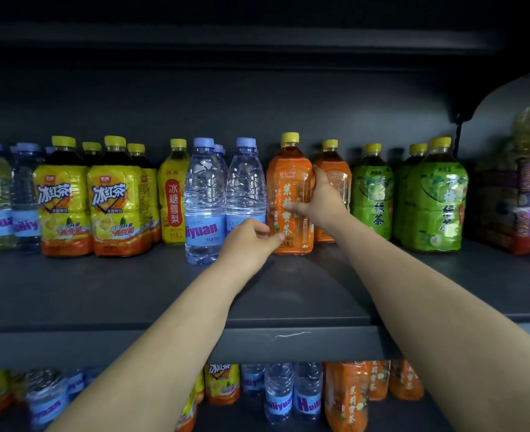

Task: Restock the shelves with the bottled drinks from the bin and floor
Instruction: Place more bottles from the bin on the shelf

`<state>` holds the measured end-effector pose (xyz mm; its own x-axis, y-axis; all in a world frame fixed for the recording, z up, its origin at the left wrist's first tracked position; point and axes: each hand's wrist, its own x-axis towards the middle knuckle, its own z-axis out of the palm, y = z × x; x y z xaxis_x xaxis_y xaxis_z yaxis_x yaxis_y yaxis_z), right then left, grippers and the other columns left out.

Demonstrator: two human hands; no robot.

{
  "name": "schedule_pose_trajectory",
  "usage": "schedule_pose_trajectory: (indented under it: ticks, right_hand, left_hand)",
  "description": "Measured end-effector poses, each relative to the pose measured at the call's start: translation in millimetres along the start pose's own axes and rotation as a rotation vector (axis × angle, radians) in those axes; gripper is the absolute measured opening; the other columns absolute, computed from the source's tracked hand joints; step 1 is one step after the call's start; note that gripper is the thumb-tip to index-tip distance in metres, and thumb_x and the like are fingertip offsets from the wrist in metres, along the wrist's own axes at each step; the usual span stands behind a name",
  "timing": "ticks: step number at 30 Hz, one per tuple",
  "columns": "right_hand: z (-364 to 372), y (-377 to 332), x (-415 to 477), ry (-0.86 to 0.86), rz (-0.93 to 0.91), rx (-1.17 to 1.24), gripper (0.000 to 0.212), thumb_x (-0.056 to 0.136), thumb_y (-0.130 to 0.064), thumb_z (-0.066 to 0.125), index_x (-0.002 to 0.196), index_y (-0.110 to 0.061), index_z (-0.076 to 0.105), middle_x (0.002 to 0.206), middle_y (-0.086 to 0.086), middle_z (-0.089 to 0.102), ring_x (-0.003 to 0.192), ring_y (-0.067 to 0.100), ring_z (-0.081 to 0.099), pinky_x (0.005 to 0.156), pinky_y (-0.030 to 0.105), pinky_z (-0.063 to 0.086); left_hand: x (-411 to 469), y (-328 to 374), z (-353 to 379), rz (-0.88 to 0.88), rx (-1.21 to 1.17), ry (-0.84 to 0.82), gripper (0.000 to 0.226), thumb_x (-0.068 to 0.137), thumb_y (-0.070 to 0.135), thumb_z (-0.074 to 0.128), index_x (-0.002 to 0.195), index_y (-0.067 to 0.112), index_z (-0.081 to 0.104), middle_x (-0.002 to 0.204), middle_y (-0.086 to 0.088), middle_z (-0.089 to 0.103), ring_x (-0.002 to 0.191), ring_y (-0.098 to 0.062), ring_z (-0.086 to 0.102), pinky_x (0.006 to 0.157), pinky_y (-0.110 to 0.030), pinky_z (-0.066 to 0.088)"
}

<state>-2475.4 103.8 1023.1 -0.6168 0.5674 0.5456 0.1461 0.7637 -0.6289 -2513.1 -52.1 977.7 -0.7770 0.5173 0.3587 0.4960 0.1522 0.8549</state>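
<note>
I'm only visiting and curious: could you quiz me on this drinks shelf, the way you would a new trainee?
1. True or false: the right hand grips the orange tea bottle.
2. What stands directly left of that bottle? A) cola cans B) clear water bottles C) milk cartons
3. Fill in: the green tea bottles have ___ caps.
Key: 1 true; 2 B; 3 yellow.

Top of the shelf is sinking into near-black, pretty dim. Light's landing on the bottles from the front, plastic glinting. Edges are bowing and smearing, worst at the right-side packets.
</note>
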Motion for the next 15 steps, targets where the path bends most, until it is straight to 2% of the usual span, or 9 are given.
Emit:
schedule_pose_trajectory:
  ticks: [9,15]
  right_hand:
    - [-1.1,-2.6,-5.1,-0.002,0.005,-0.073,0.103,0.079,-0.032,0.073,0.151,-0.019,0.001,0.141,0.011,0.046,0.124,0.030,0.050,0.095,0.040,0.046]
    - [-10.4,-18.4,-14.4,-0.083,0.070,-0.199,0.101,0.085,-0.031,0.068,0.150,-0.014,-0.007,0.141,0.016,0.045,0.125,0.032,0.048,0.099,0.040,0.043]
  left_hand:
    - [-4.5,3.8,-1.0,-0.013,0.012,0.003,0.035,0.085,0.031,0.065,0.112,0.012,0.054,0.097,0.004,0.054,0.104,-0.018,0.057,0.096,-0.041,0.049]
    - [-11.0,7.7,-5.3,-0.026,-0.006,0.001,0.029,0.086,0.031,0.065,0.107,0.014,0.054,0.102,0.001,0.057,0.104,-0.019,0.057,0.096,-0.043,0.049]
